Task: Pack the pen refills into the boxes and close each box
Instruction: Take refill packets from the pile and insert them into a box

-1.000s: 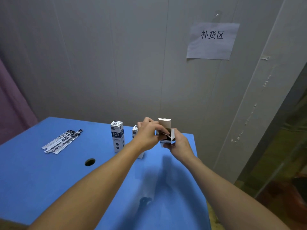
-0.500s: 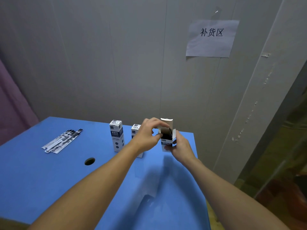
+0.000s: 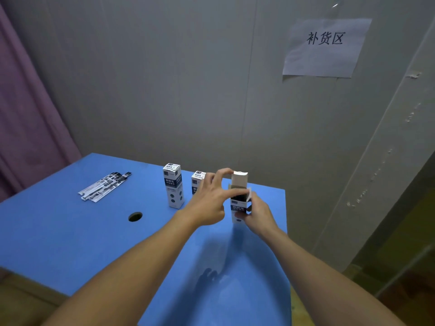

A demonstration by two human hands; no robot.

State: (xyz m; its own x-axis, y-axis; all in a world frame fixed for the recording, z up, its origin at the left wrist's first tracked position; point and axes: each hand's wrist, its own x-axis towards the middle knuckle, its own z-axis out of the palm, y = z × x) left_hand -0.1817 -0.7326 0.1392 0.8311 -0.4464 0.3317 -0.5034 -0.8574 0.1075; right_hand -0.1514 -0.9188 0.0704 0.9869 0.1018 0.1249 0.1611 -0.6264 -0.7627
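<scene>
Right hand [image 3: 257, 214]: grips open refill box [image 3: 239, 203] low on its body, upright on blue counter [image 3: 70, 236]. Left hand [image 3: 211, 196]: pinches raised lid flap [image 3: 239, 178]. Advice: steady the box, fold side tabs first, tuck squarely. Beyond: two closed boxes [image 3: 173, 185]; loose refill packs [image 3: 106, 185], far left.

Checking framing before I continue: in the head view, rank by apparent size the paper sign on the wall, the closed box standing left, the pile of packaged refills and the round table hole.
1. White paper wall sign, largest.
2. Pile of flat packaged refills.
3. Closed white-and-navy cardboard box; close to the pile, ranking unsure.
4. Dark round hole in the blue table, smallest.
</scene>
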